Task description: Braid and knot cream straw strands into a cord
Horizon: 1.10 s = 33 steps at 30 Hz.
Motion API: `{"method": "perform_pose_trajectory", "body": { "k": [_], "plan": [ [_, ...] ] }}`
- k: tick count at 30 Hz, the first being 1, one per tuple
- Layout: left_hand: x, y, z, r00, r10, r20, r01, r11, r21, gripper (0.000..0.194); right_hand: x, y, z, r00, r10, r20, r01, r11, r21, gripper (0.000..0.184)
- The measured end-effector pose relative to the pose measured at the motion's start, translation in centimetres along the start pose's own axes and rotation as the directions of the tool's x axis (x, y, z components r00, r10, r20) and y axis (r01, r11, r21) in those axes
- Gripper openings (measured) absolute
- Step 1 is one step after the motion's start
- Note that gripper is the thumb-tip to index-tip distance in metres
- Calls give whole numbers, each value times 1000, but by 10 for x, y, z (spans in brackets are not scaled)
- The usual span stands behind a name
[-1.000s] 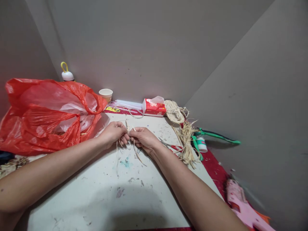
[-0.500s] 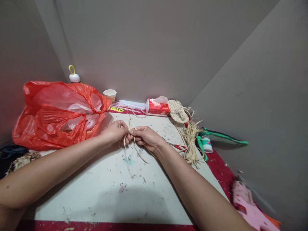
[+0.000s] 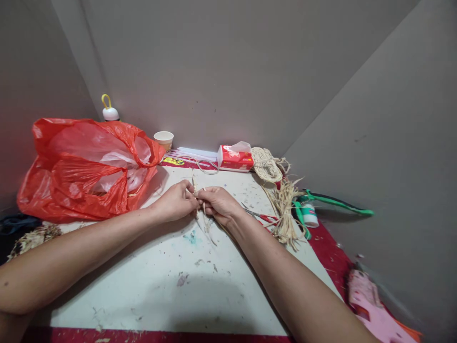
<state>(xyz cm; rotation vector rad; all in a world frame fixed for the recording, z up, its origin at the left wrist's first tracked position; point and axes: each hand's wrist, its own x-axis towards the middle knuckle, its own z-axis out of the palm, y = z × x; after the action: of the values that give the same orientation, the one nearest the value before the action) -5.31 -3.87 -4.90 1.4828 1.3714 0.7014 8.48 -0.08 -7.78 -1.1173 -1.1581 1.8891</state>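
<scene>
Both my hands meet over the white board, fingers pinched round pale dried-fibre strands that look braided above the fingers. My left hand is closed on the braid near its working end, with the thumb and index finger bent. Close against it, my right hand pinches the strands between thumb and fingers. Loose strand ends hang below the hands toward me, and a thin finished length runs away from me on the far side. The exact crossing of the strands is hidden by the fingertips.
At left bulges a red plastic bag. Along the back stand a paper cup, pale sticks, a tissue pack and a coiled braid. Right of my hands lie scissors, a fibre bundle and a white jar.
My left hand has shifted slightly right and its fingers have curled in closer to my right hand. The hanging strand ends have swung closer together.
</scene>
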Motion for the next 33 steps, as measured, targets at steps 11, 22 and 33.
{"method": "perform_pose_trajectory", "body": {
  "k": [11, 22, 33],
  "plan": [
    [26, -14, -20, 994, 54, -92, -57, 998, -31, 12, 2, -6, -11, 975, 88, 205, -105, 992, 74, 25],
    [23, -12, -15, 980, 187, 69, -199, 938, 283, 19, 1, -8, -17, 984, 40, 172, -13, 988, -151, 33],
    [25, -11, -10, 989, 123, 88, -138, 969, 204, 25, -6, -8, -17, 984, -107, 143, 160, 884, -439, 31]
  ]
}}
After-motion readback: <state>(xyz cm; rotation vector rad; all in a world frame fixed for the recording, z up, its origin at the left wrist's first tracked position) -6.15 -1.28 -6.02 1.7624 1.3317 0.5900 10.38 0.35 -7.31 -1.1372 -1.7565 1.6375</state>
